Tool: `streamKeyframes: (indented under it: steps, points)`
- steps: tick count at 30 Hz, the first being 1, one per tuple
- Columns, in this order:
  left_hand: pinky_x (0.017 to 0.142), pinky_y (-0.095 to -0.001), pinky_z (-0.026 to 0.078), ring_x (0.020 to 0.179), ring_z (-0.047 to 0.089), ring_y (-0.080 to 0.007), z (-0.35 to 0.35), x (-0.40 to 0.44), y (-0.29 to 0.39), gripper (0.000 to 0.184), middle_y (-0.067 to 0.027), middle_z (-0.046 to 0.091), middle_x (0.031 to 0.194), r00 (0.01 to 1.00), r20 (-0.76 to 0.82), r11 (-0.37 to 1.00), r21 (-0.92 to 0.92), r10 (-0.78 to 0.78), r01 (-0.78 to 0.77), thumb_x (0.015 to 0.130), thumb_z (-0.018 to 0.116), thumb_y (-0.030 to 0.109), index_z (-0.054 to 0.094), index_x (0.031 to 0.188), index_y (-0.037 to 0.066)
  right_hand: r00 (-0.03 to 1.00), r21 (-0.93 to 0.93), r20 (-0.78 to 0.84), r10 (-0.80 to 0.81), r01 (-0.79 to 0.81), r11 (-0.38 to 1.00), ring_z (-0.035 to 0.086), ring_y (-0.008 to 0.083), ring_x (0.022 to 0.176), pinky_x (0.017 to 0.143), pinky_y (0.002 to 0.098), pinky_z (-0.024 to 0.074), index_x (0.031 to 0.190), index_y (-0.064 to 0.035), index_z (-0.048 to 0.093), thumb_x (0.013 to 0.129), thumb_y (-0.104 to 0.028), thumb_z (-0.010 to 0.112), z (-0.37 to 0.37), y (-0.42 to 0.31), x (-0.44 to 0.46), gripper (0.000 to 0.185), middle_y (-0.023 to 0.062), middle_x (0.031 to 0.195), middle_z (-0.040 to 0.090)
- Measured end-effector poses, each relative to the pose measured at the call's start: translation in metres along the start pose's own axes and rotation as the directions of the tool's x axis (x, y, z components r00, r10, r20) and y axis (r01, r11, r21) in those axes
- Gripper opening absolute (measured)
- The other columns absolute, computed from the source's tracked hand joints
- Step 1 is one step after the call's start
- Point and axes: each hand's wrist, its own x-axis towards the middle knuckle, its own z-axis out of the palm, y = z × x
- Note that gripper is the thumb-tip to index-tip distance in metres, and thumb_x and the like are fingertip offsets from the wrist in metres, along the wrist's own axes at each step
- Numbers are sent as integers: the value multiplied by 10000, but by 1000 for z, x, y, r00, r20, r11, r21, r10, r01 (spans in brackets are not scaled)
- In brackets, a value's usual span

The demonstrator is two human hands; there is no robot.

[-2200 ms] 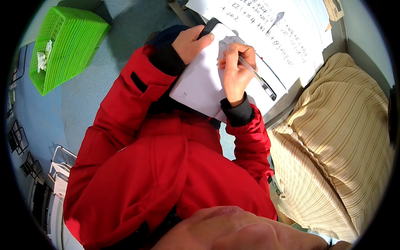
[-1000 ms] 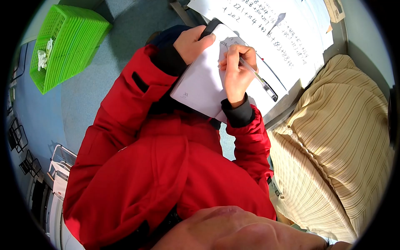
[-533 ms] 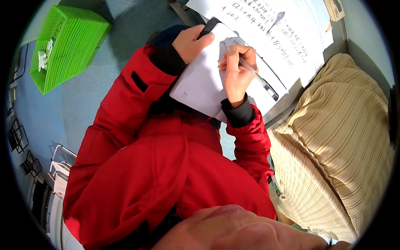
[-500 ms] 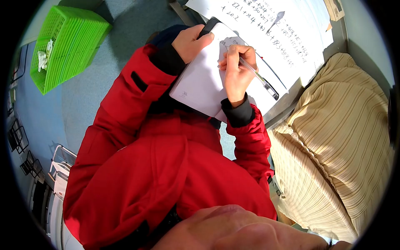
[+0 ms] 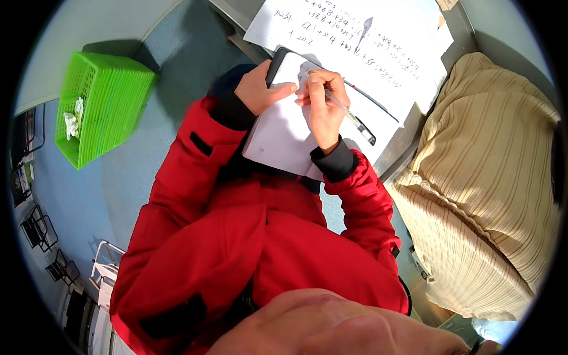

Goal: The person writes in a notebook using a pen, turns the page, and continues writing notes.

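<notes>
left hand (image 5: 260,90): thumb on page, fingers clamped on notebook's edge | right hand (image 5: 326,109): fingers together around pen (image 5: 358,123), tip contact unclear | notebook (image 5: 273,135): open in front of red jacket (image 5: 290,239), near handwritten sheets (image 5: 331,29) | stacked green baskets (image 5: 115,106): on floor (image 5: 127,171), far left

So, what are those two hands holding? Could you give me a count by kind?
Pen: 1, in the right hand
Notebook: 1, gripped at its edge by the left hand
Total: 2
</notes>
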Motion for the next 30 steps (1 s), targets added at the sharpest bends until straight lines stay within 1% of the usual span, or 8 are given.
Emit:
streamKeyframes:
  steps: [3, 6, 7, 10, 14, 22, 26, 30]
  points:
    - [787, -310, 493, 908, 633, -202, -3, 4, 2, 504, -143, 668, 984, 999, 45, 998, -63, -24, 27, 793, 709, 315, 578, 1122, -44, 996, 76, 31, 82, -85, 994, 555, 78, 585, 539, 225, 477, 959, 26, 569, 962, -103, 568, -2, -8, 7, 129, 57, 743, 606]
    - [791, -311, 494, 907, 630, -193, -13, 10, -7, 493, -141, 667, 994, 998, 20, 991, -113, -67, 68, 795, 712, 296, 577, 1114, -55, 987, 21, 40, 156, -157, 987, 561, 79, 595, 534, 227, 473, 945, 19, 565, 958, -103, 577, -8, -18, 13, 123, 58, 767, 608]
    - [788, -313, 495, 898, 623, -179, -18, 8, 3, 464, -124, 667, 992, 994, 33, 966, -236, -103, 108, 799, 715, 277, 588, 1092, -60, 991, 6, 31, 129, -129, 992, 561, 79, 592, 532, 227, 472, 942, 15, 563, 957, -104, 579, -7, -15, 13, 121, 57, 756, 606]
    - [791, -311, 494, 900, 614, -167, -24, 12, 3, 444, -113, 665, 992, 997, 54, 965, -250, -63, 75, 804, 717, 262, 592, 1092, -53, 998, -39, 11, 65, -65, 997, 557, 79, 579, 521, 225, 463, 931, 4, 554, 953, -108, 585, -3, -2, 15, 118, 55, 722, 599]
    - [790, -306, 487, 897, 607, -167, -26, 9, 10, 442, -108, 659, 983, 996, 80, 983, -174, -46, 59, 805, 701, 271, 589, 1097, -41, 997, -70, -50, 50, -54, 996, 525, 68, 501, 452, 216, 411, 865, -21, 525, 950, -117, 588, -1, 0, 9, 143, 39, 612, 571]
    - [773, -312, 484, 866, 603, -169, -23, 13, -2, 434, -92, 652, 942, 998, 51, 988, -154, -25, 33, 788, 693, 296, 604, 1073, -19, 996, -343, 32, -87, 93, 935, 536, 68, 494, 459, 217, 413, 859, -21, 527, 934, -109, 611, 10, 0, 11, 143, 37, 592, 576]
    - [759, -321, 490, 855, 621, -188, -22, 13, -7, 454, -110, 661, 939, 999, 41, 982, -184, -28, 35, 774, 699, 322, 610, 1062, -18, 998, -322, 27, -59, 64, 945, 544, 67, 502, 464, 217, 422, 858, -17, 532, 927, -86, 607, 8, 5, 10, 123, 36, 602, 578]
    - [744, -332, 498, 841, 640, -212, -22, 15, -15, 472, -137, 671, 932, 999, 16, 996, -81, -32, 33, 765, 705, 343, 613, 1052, -20, 1000, -266, 6, -23, 24, 964, 538, 65, 496, 456, 218, 419, 855, -11, 529, 923, -74, 607, 11, 3, 13, 121, 37, 604, 576]
